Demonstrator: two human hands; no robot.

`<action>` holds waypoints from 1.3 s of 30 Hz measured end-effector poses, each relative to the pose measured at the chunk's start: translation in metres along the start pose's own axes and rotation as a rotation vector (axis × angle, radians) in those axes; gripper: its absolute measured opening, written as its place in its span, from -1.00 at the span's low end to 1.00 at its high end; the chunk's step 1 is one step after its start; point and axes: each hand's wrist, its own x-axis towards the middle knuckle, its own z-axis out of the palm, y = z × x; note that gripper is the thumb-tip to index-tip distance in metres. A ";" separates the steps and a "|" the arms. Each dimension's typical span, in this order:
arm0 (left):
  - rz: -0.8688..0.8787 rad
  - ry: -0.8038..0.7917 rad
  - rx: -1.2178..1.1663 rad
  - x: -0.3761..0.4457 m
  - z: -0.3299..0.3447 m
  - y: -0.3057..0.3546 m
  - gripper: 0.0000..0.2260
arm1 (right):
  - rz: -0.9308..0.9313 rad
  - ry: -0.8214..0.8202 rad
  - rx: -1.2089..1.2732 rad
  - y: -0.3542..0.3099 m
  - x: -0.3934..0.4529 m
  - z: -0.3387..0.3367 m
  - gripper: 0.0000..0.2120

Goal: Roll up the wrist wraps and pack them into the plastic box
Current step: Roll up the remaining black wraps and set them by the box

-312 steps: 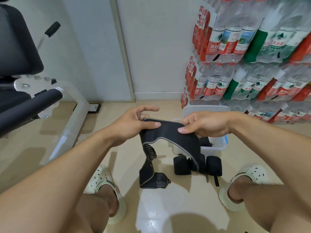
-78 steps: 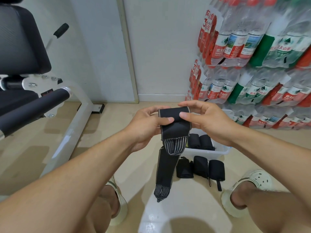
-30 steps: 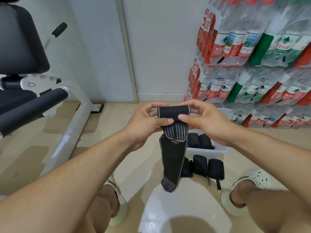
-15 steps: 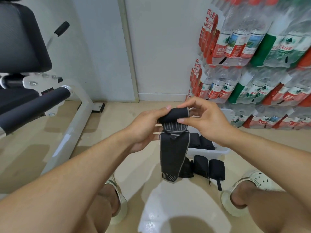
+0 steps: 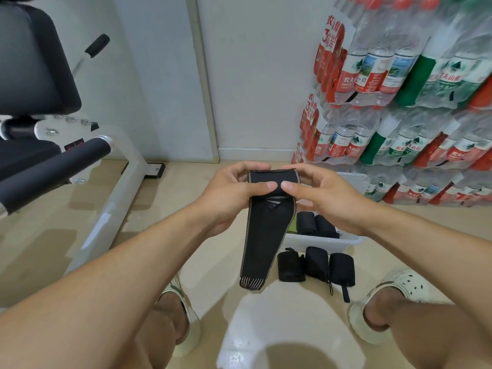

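Landmark: plastic box (image 5: 323,242), white, on the tiled floor (image 5: 287,323) at centre right.

1. Stacked packs of bottled water (image 5: 399,102), red and green labels, rising behind and to the right of the box.
2. Exercise bench (image 5: 40,107), black pads on a white frame, well apart from the box on the far left.
3. Left hand (image 5: 229,193), raised above and left of the box; thumb across the front and fingers curled behind, gripping the rolled top of the wrist wrap (image 5: 262,230).
4. Right hand (image 5: 323,194), directly above the box; thumb pressed on the front of the same roll, fingers curled round its right end. Both hands hold it closely, thumb tips nearly meeting.
5. The wrist wrap: black, pale-edged, partly rolled at the top; the unrolled tail hangs down in front of the box's left end, striped tip clear of the floor.
6. Three rolled wraps (image 5: 316,265), black, in a row on the floor just in front of the box.
7. Rolled wraps in the box (image 5: 316,226), black, at least two, side by side inside.
8. Pale clog sandals (image 5: 394,291), one either side, nearer than the box.
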 end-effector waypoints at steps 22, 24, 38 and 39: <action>-0.165 -0.076 -0.114 -0.006 0.003 0.002 -0.70 | -0.287 0.212 -0.180 -0.003 -0.001 0.012 -0.61; -0.162 -0.068 -0.140 -0.005 0.002 0.002 -0.74 | -0.282 0.191 -0.190 -0.004 -0.001 0.010 -0.61; -0.068 -0.053 -0.102 -0.003 -0.003 -0.002 -0.57 | -0.039 0.061 0.011 -0.004 0.001 0.001 -0.38; -0.075 -0.067 -0.117 -0.004 -0.002 -0.002 -0.61 | -0.053 0.084 0.001 -0.005 0.001 0.001 -0.38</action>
